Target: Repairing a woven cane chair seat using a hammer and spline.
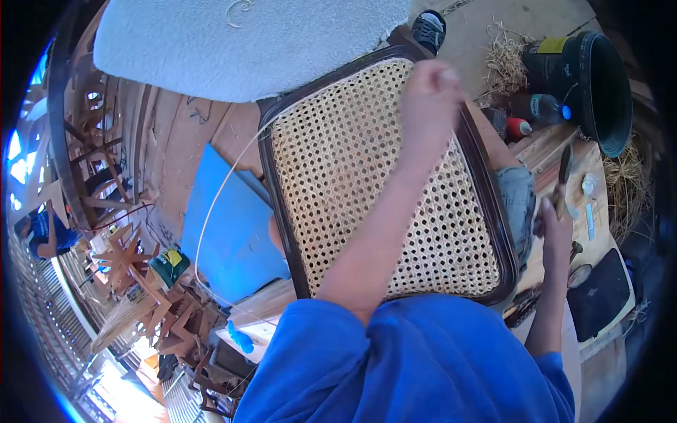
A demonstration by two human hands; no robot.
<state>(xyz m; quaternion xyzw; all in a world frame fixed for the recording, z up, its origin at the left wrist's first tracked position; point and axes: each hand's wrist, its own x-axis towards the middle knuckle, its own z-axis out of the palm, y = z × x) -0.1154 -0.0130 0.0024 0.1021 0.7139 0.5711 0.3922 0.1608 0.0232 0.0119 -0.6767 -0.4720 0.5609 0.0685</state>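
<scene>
A chair seat panel of woven cane (338,176) in a dark wooden frame lies across my legs. My left hand (430,106) is closed at its upper right corner, blurred; what its fingers hold is unclear. A pale cane strand (219,192) arcs from the upper left corner down past the left side. My right hand (554,220), out to the right of the frame, grips a narrow knife-like tool (565,173) with a dark upper part and lighter handle.
A white textured sheet (247,46) lies beyond the panel, a blue board (222,233) at left. A black bucket (553,70), bottle (543,108) and straw (620,183) are at right. Wooden scraps (141,282) pile at lower left; another person (46,233) is at far left.
</scene>
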